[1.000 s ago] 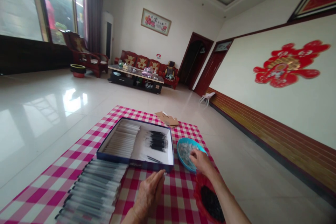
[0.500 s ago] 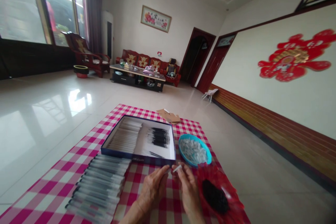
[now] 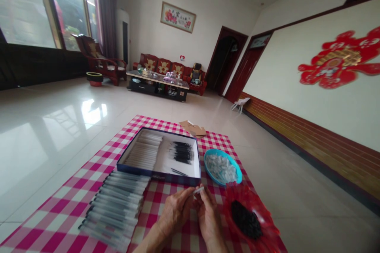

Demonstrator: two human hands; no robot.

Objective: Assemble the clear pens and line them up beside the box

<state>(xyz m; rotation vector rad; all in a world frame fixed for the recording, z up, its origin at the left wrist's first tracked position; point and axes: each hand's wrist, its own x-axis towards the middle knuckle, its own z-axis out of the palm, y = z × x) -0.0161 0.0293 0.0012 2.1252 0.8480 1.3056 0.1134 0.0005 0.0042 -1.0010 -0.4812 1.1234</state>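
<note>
My right hand point(image 3: 209, 215) pinches a small whitish, translucent plastic piece point(image 3: 198, 191) between thumb and fingers. Beside it, my left hand point(image 3: 174, 208) has its fingers drawn together, their tips meeting the piece; whether they grip something else is hidden. Just right of the hands lies a red petal-edged bowl point(image 3: 267, 221) with small black pieces point(image 3: 246, 219). A blue bowl point(image 3: 239, 172) behind it holds many small clear plastic pieces point(image 3: 222, 167). To the left, a row of clear pen barrels with dark ends point(image 3: 115, 205) lies on the checkered cloth.
A shallow dark-blue box point(image 3: 175, 179) beyond the hands contains whitish tubes point(image 3: 144, 150) and slim black parts point(image 3: 183, 153). Brown cardboard point(image 3: 192, 128) lies at the table's far edge. Farther off are a coffee table point(image 3: 157, 87), a wooden sofa point(image 3: 156, 63) and a white stool point(image 3: 241, 104).
My hands have come closer together, and the left fingertips now meet the small piece in the right hand. The camera view has shifted slightly.
</note>
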